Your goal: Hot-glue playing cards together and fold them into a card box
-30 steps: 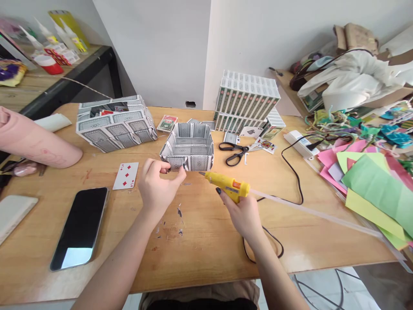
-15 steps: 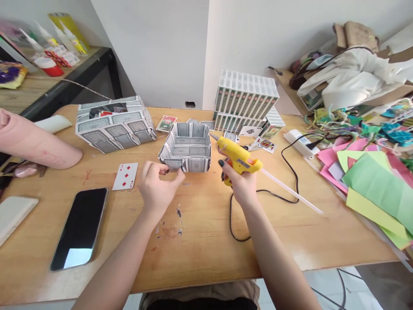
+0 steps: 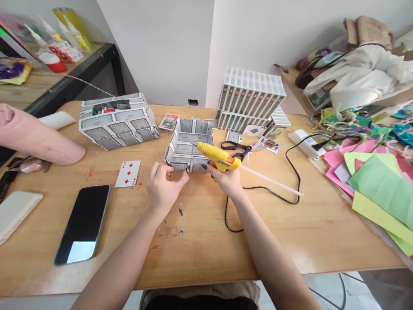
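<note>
A small open box made of playing cards [image 3: 195, 126] sits in the middle of the table, grey patterned backs showing. My left hand [image 3: 164, 186] is at its near left side, thumb and fingers pinching the front wall. In my right hand [image 3: 228, 180] is a yellow hot glue gun [image 3: 214, 153], fingers wrapped round its handle. The gun's nozzle points left over the inside of the box, and a clear glue stick [image 3: 272, 180] juts out from its back. Whether the nozzle touches the cards I cannot tell.
Behind left stands a larger card box [image 3: 119, 125]; behind right, stacked card packs [image 3: 250, 97]. Scissors [image 3: 237, 148] lie right of the gun, a black cord [image 3: 274, 196] loops towards a power strip [image 3: 306, 144]. A phone [image 3: 84, 224] and a five of diamonds [image 3: 128, 173] lie left.
My right hand has brought the glue gun left, from beside the box to over it. The left hand still pinches the box's front wall. The view has shifted slightly.
</note>
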Demonstrator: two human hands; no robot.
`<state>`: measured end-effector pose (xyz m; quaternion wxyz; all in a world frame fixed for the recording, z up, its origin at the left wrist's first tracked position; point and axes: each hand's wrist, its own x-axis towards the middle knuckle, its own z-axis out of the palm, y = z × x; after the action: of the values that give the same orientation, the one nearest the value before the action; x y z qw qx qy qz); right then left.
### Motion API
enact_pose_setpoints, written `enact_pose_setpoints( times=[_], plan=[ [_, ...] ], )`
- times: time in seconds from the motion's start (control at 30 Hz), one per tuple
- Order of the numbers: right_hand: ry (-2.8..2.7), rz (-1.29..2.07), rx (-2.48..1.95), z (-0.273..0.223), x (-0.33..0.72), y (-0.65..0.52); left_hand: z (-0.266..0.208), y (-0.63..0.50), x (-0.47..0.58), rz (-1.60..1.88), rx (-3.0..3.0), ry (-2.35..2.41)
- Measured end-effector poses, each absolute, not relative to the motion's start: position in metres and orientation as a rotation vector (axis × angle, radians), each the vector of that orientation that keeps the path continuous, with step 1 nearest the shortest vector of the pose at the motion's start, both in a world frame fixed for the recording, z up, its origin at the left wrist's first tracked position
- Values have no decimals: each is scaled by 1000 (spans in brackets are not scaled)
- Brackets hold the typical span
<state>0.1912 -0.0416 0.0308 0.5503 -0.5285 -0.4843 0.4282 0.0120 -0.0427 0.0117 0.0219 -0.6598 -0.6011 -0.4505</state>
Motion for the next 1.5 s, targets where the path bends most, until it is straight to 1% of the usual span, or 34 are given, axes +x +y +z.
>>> enact_pose_setpoints(
  times=[0.27,0.6,1.3,1.5],
  plan=[
    [-1173,1013,-1281,25,189,-44,4,-41,10,-1393,-2066,-1863],
    [-1200,996,-1332,23,187,-44,-2,-39,8,-1343,-2100,-1973],
    [-1172,1001,-1296,16,186,-44,-6,-36,-6,-1354,-2213,-1878],
    [-1169,1006,-1277,16,187,-43,-6,-35,-11,-1372,-2284,-1770]
  ],
)
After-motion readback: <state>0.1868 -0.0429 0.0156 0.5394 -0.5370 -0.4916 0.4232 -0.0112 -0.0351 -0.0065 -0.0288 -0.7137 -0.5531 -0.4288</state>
